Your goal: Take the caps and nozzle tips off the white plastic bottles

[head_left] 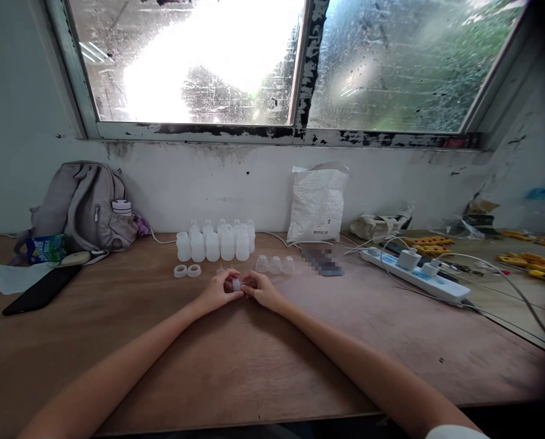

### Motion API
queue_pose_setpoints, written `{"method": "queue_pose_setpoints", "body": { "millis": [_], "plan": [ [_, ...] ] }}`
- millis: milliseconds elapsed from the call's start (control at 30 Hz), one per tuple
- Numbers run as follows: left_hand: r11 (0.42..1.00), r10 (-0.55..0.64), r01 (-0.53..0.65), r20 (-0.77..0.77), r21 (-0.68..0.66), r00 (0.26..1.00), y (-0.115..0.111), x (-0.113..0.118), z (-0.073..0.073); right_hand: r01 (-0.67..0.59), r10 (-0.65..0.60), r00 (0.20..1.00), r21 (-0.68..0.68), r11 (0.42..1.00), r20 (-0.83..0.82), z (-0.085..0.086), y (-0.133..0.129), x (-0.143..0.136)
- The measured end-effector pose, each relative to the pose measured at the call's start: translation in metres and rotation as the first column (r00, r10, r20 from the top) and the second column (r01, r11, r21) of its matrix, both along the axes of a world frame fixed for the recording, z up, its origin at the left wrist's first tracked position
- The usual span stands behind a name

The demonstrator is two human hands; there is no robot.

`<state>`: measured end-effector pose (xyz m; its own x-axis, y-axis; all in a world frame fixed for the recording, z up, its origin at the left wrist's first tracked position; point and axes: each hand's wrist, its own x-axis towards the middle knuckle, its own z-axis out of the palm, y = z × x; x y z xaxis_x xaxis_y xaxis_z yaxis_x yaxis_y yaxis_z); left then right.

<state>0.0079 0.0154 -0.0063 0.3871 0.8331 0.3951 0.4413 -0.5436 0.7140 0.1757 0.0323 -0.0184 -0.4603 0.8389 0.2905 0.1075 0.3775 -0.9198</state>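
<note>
My left hand (218, 292) and my right hand (260, 289) meet at the middle of the table, fingers closed around a small whitish ribbed screw ring (236, 284). Fingers cover part of that ring; whether a teat sits in it I cannot tell. Just behind my left hand a clear teat tip (220, 268) shows. Several frosted baby bottles (212, 247) stand upright in rows beyond my hands, the back ones topped with teats. To their front left lie two loose screw rings (194, 270). Three clear dome caps (275, 264) stand in a row right of my hands.
A white plastic bag (318, 204) leans on the wall, with a blurred-out flat object (330, 267) before it. Farther right lies a power strip (414, 275) with plugs and trailing cables. On the left are a grey backpack (83, 204) and a black tablet-like slab (44, 290).
</note>
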Motion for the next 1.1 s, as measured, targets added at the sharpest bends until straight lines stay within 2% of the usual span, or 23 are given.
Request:
{"method": "queue_pose_setpoints", "body": {
  "millis": [167,300,533,633,733,800,867,933,1033,1100],
  "plan": [
    [1.000,-0.016,0.018,-0.082,0.021,0.996,-0.001,0.001,0.001,0.089,-0.093,0.994,0.078,0.993,0.048,-0.003,0.003,0.000],
    [1.000,-0.008,0.008,-0.078,-0.005,0.997,-0.001,0.002,0.002,0.107,-0.113,0.992,0.089,0.990,0.056,-0.005,0.005,0.001],
    [0.982,-0.052,0.075,0.133,-0.171,0.990,0.003,0.004,-0.004,0.077,-0.087,0.989,-0.083,0.994,-0.121,-0.001,0.004,0.000],
    [0.980,-0.042,0.071,0.152,-0.188,0.987,0.006,0.003,-0.006,0.068,-0.094,0.977,-0.140,0.988,-0.190,0.003,0.002,0.000],
    [0.984,0.013,0.008,0.120,-0.180,0.993,0.009,0.001,-0.008,0.102,-0.168,0.941,-0.227,0.969,-0.293,0.004,0.004,0.003],
    [0.985,0.043,-0.019,0.136,-0.173,0.990,0.011,0.000,-0.010,0.174,-0.247,0.913,-0.237,0.956,-0.326,0.002,0.007,0.006],
    [0.987,0.054,-0.018,0.222,-0.161,0.974,0.013,0.000,-0.012,0.266,-0.300,0.921,-0.161,0.950,-0.249,-0.002,0.012,0.008],
    [0.991,0.099,-0.064,0.330,-0.116,0.939,0.016,-0.001,-0.014,0.342,-0.341,0.938,0.005,0.940,-0.058,-0.005,0.017,0.009],
    [0.977,0.196,-0.212,0.426,-0.011,0.883,0.025,-0.008,-0.015,0.374,-0.447,0.865,0.303,0.876,0.226,-0.007,0.025,0.005],
    [0.951,0.249,-0.302,0.420,0.063,0.873,0.032,-0.017,-0.013,0.367,-0.500,0.815,0.408,0.836,0.293,-0.007,0.030,-0.001]
  ]
}}
